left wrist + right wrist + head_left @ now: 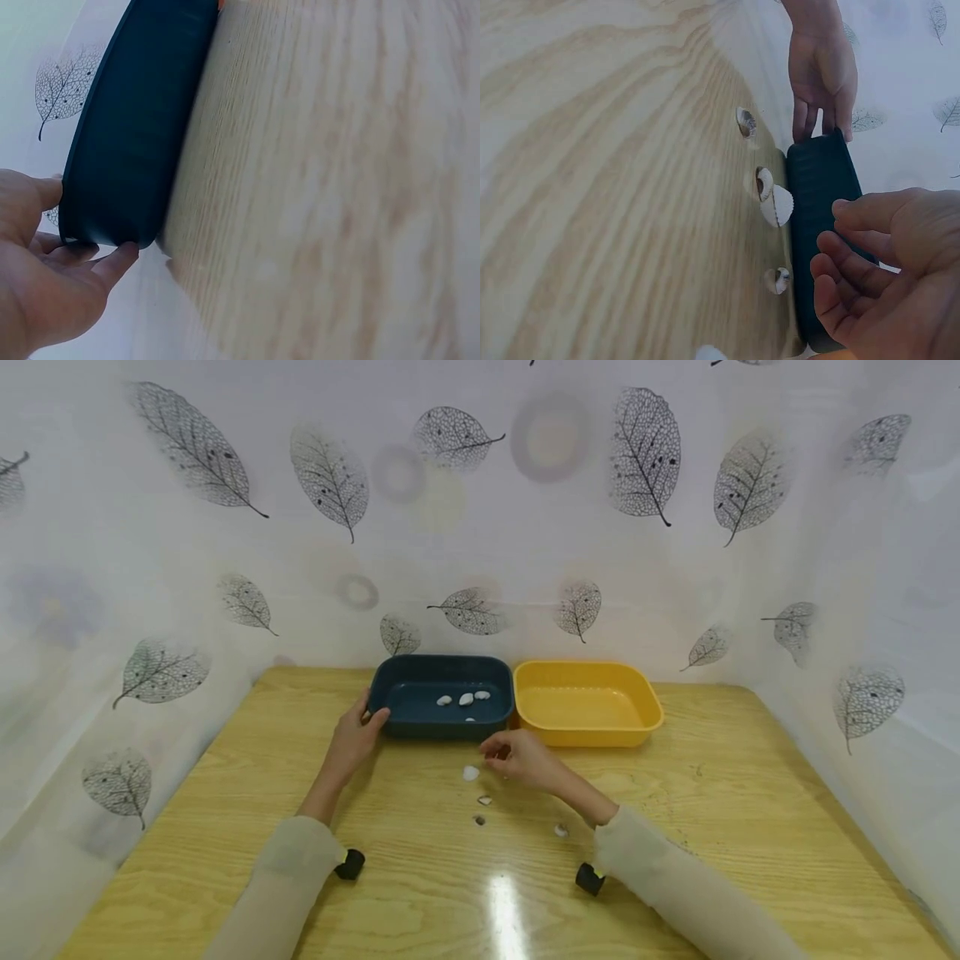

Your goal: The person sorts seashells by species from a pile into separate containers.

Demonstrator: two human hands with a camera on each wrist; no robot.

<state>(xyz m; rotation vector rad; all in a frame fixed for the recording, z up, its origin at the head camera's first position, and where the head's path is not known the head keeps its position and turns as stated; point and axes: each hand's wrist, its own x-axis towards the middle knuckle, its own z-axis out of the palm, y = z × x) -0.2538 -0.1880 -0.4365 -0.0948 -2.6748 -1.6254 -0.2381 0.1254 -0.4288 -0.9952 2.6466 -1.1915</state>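
A dark teal tray [442, 729] stands at the back of the table with several white shells [466, 699] inside. My left hand [355, 735] grips its left end, thumb and fingers at the rim and side wall, as the left wrist view shows. My right hand [525, 760] hovers before the tray's front right corner, fingers loosely bent, with nothing visible between them. Close by on the table lie a white fan-shaped shell [470, 773] and a small shell [781, 281]. Nearer me are a brownish-white shell [484, 800], a dark small shell [479, 819] and another shell [561, 830].
A yellow tray [588, 737] stands against the teal tray's right end. Behind both hangs a pale cloth [480, 543] with leaf prints, which also runs along the sides. The wood-grain table [420, 893] reaches toward me under both forearms.
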